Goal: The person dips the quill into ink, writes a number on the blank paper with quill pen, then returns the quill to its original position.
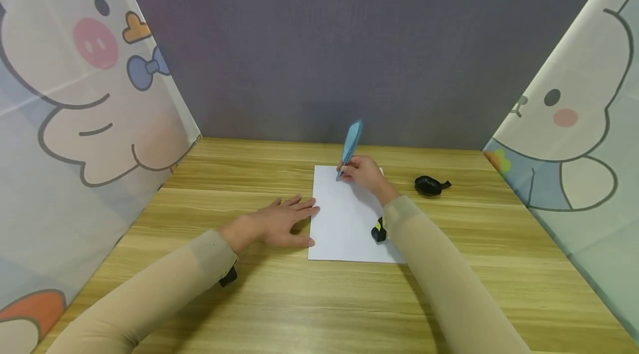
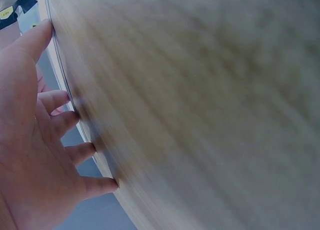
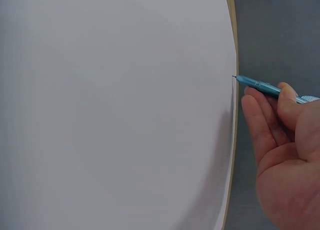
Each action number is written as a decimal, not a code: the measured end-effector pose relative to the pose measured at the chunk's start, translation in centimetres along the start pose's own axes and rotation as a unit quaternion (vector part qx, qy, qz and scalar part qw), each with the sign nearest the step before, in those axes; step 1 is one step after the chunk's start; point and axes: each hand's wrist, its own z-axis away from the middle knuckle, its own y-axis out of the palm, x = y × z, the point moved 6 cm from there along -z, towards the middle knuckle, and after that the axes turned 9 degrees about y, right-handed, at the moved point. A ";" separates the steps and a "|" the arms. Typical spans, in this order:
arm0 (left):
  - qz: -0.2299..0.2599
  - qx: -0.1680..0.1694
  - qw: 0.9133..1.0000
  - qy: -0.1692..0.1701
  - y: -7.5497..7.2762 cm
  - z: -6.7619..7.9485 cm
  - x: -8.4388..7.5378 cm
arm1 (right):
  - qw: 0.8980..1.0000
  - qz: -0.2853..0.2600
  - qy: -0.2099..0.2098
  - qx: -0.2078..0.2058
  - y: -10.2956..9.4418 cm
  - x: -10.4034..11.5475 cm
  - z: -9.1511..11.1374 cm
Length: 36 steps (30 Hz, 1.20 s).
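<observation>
A sheet of white paper (image 1: 344,221) lies on the wooden table, its long side running away from me. My right hand (image 1: 366,172) is over its far part and pinches a blue pen (image 1: 351,140) between thumb and fingers. The pen's wide, feather-shaped top leans up and away. In the right wrist view the slim teal barrel (image 3: 260,85) shows, its fine tip right at the paper's surface. Fingers spread, my left hand (image 1: 284,223) lies palm down at the paper's left edge. Its thumb and fingertips reach the sheet's border; in the left wrist view the fingertips (image 2: 107,184) touch down.
A small black oval object with a short tab (image 1: 428,186) lies on the table (image 1: 464,243) right of the paper. A grey panel (image 1: 339,49) stands behind the table. Cartoon-printed cloths (image 1: 90,93) hang on both sides. Black wrist cameras show at both cuffs.
</observation>
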 end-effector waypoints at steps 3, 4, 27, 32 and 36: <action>0.000 -0.001 1.000 -0.001 0.0 0.0 -0.1 | 1.000 0.002 -0.001 0.002 0.1 0.0 0.0; 0.001 -0.002 1.000 -0.001 0.0 0.1 -0.1 | 1.000 0.001 -0.001 0.002 0.2 0.0 0.0; -0.001 -0.005 1.000 0.005 0.0 0.0 0.1 | 0.999 0.018 -0.019 0.046 1.5 0.2 0.4; 0.000 -0.006 1.000 0.004 0.1 -0.1 0.1 | 0.998 0.016 -0.020 0.053 1.8 0.4 0.6; 0.000 -0.005 1.000 0.004 0.0 0.0 0.0 | 0.998 0.013 -0.022 0.060 2.0 0.4 0.6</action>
